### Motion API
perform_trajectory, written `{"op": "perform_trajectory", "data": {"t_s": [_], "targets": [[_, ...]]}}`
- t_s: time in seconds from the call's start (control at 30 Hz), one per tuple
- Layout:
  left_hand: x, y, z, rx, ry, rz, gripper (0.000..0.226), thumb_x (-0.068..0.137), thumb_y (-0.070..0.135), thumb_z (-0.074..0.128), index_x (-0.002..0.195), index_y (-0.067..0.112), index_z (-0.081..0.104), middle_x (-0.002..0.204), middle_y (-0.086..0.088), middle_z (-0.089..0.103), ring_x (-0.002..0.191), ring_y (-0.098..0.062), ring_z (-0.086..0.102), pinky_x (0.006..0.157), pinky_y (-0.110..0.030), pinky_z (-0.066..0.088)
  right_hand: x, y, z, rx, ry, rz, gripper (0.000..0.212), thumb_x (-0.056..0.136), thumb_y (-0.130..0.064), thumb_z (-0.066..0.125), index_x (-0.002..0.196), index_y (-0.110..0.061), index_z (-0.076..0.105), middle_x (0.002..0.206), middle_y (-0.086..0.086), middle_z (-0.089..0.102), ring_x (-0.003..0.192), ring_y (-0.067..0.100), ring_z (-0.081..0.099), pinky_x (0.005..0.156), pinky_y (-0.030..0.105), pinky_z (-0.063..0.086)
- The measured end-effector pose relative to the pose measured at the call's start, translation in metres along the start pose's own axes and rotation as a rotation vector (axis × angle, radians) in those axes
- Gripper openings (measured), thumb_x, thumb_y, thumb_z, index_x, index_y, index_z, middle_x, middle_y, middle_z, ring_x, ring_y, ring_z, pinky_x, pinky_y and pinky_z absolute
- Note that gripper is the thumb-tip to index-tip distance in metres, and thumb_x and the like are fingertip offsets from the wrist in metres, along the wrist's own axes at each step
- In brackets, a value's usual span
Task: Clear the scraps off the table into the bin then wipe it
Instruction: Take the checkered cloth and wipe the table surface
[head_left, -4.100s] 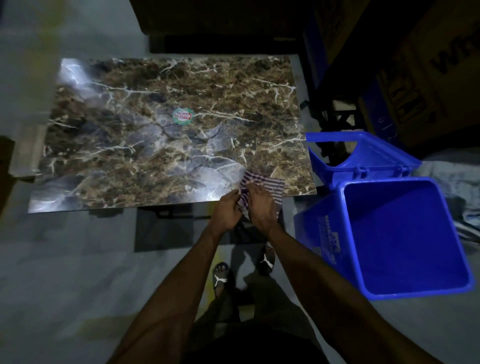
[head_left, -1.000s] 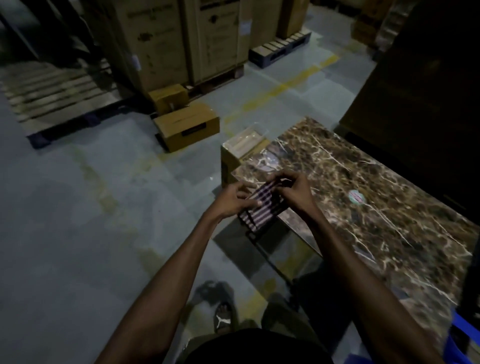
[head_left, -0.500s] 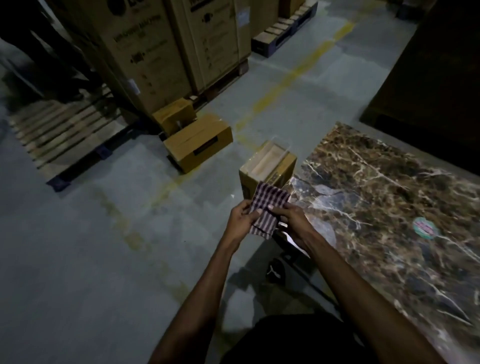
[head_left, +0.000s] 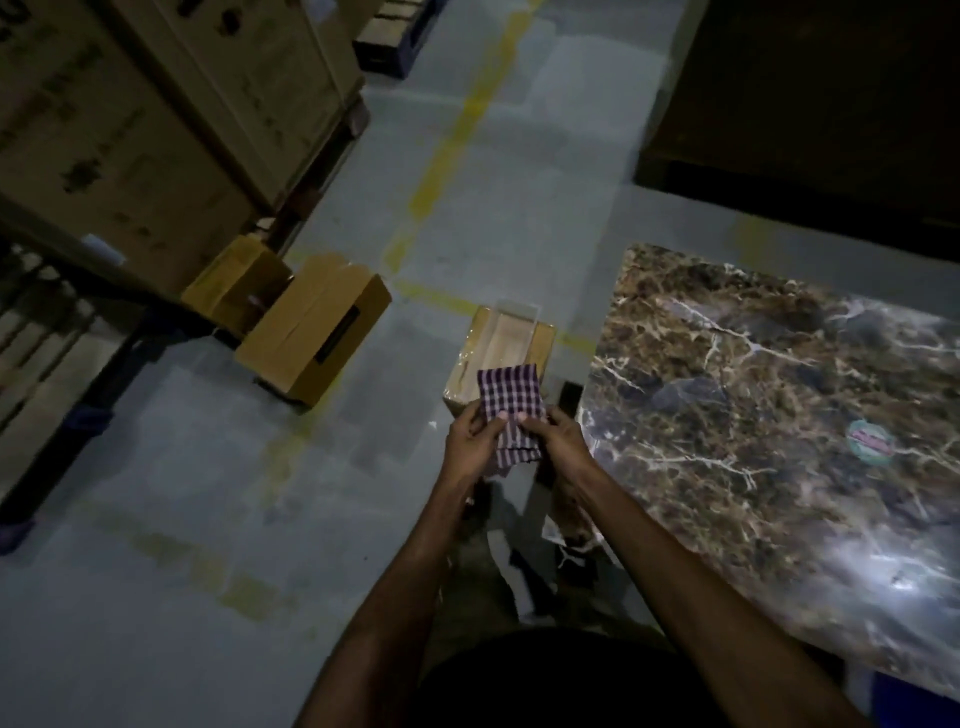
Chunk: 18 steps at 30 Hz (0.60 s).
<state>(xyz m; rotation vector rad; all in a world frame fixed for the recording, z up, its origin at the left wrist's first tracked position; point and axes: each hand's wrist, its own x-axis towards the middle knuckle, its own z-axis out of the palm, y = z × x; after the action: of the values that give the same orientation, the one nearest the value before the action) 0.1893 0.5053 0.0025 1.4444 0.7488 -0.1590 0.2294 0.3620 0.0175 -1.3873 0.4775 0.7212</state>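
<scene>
I hold a checked purple-and-white cloth (head_left: 511, 402) in front of me, off the left end of the marble-patterned table (head_left: 779, 415). My left hand (head_left: 475, 441) pinches its left edge and my right hand (head_left: 563, 441) pinches its right edge. The cloth is folded and stands up between my thumbs. A round sticker (head_left: 872, 440) lies on the tabletop. Only a blue corner of the bin (head_left: 914, 699) shows at the bottom right edge.
A small cardboard box (head_left: 501, 348) wrapped in plastic stands on the floor just beyond the cloth. Two more cartons (head_left: 314, 332) lie to the left, beside big boxes on pallets (head_left: 130, 119). A dark cabinet (head_left: 810, 114) stands behind the table. My sandalled feet (head_left: 566, 556) are below.
I have walked from the bin side to the table's left end, carrying the cloth in both hands. Over the last second the cloth has been lifted off the table edge and folded upright.
</scene>
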Motion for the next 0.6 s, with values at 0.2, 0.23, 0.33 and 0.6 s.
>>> {"op": "perform_trajectory", "data": {"t_s": [0.2,0.23,0.33,0.6], "targets": [[0.103,0.008,-0.037,0.331,-0.065,0.011,0.043,0.091,0.027,0.078,0.130,0.012,0.066,0.115,-0.001,0.073,0.089,-0.012,0.073,0.076,-0.022,0.061,0.078,-0.001,0.044,-0.052,0.250,0.022,0.026,0.090,-0.007,0.076,0.116,-0.005,0.074,0.116,0.014,0.076,0.104,0.030,0.074,0.091,0.041,0.062],[0.117,0.010,-0.042,0.389,-0.055,0.026,0.042,0.090,0.026,0.080,0.127,0.011,0.068,0.112,-0.002,0.075,0.089,-0.015,0.073,0.076,-0.024,0.061,0.088,-0.001,0.053,-0.050,0.286,0.032,0.028,0.090,-0.007,0.077,0.117,-0.005,0.074,0.117,0.014,0.075,0.102,0.028,0.074,0.087,0.037,0.062],[0.158,0.013,-0.050,0.509,-0.038,0.048,0.033,0.086,0.023,0.084,0.114,0.009,0.074,0.101,-0.006,0.078,0.088,-0.021,0.075,0.077,-0.025,0.061,0.122,-0.002,0.074,-0.062,0.388,0.060,0.026,0.089,-0.010,0.079,0.114,-0.005,0.072,0.115,0.014,0.075,0.101,0.027,0.073,0.090,0.042,0.062],[0.272,-0.015,-0.013,0.720,-0.058,0.187,0.031,0.086,0.024,0.083,0.109,0.006,0.071,0.096,-0.002,0.071,0.085,-0.015,0.065,0.079,-0.019,0.050,0.234,0.015,0.083,-0.293,0.720,-0.010,0.022,0.089,-0.014,0.076,0.110,-0.014,0.066,0.110,0.001,0.065,0.096,0.018,0.064,0.080,0.034,0.059]]}}
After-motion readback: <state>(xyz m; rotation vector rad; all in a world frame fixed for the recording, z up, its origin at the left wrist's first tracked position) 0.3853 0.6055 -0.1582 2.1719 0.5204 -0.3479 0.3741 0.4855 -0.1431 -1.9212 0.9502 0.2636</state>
